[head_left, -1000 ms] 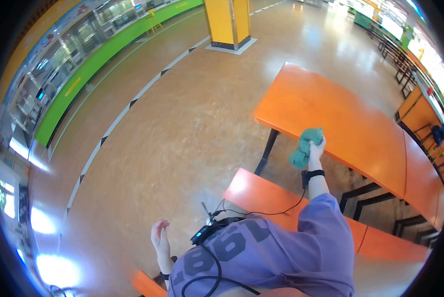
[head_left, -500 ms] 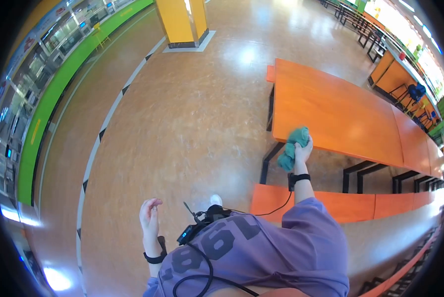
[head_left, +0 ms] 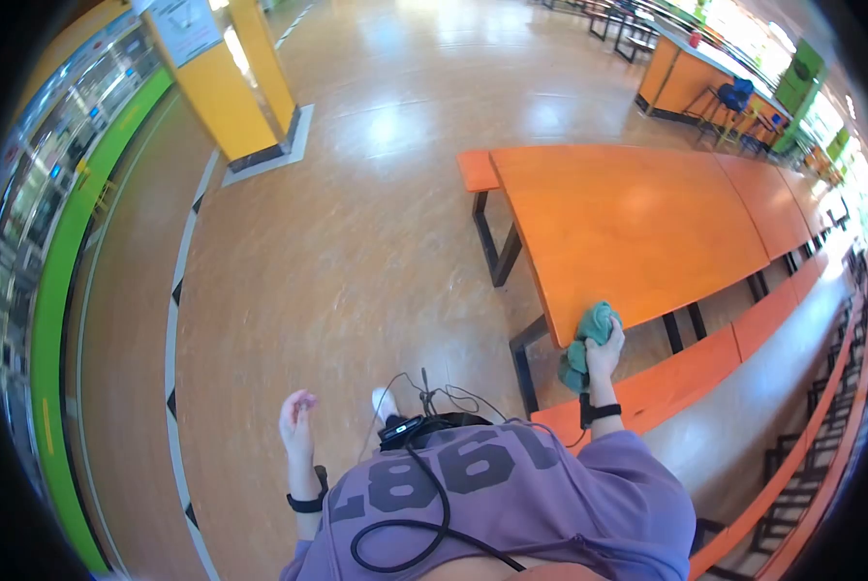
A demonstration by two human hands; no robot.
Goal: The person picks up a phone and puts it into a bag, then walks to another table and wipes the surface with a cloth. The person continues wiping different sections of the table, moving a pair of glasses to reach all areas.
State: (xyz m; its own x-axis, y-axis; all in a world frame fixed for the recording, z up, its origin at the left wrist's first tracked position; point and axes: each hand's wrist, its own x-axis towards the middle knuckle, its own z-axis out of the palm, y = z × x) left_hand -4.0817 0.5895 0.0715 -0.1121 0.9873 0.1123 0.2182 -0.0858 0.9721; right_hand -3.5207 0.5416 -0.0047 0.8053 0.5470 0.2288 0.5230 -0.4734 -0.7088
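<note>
My right hand (head_left: pixel 604 356) grips a crumpled green cloth (head_left: pixel 599 324) at the near corner of the orange table (head_left: pixel 637 223). The cloth's upper part meets the table edge, while a bunched lower part hangs beside it. Over the floor on the other side of my body, my left hand (head_left: pixel 298 426) is held out with loosely bent fingers and nothing visible in it. Both wrists wear black bands. A black cable (head_left: pixel 439 489) loops across my purple shirt.
Orange benches (head_left: pixel 662 382) run along both sides of the table. A yellow pillar (head_left: pixel 226 87) stands ahead on the left, beyond it a green-fronted counter (head_left: pixel 46 320). More bench rows lie at right; stools (head_left: pixel 734 97) stand by a far counter.
The view has turned right and drawn closer to the table, so the pillar appears larger. My right hand still holds the cloth at the table corner; my left hand stays out to the side.
</note>
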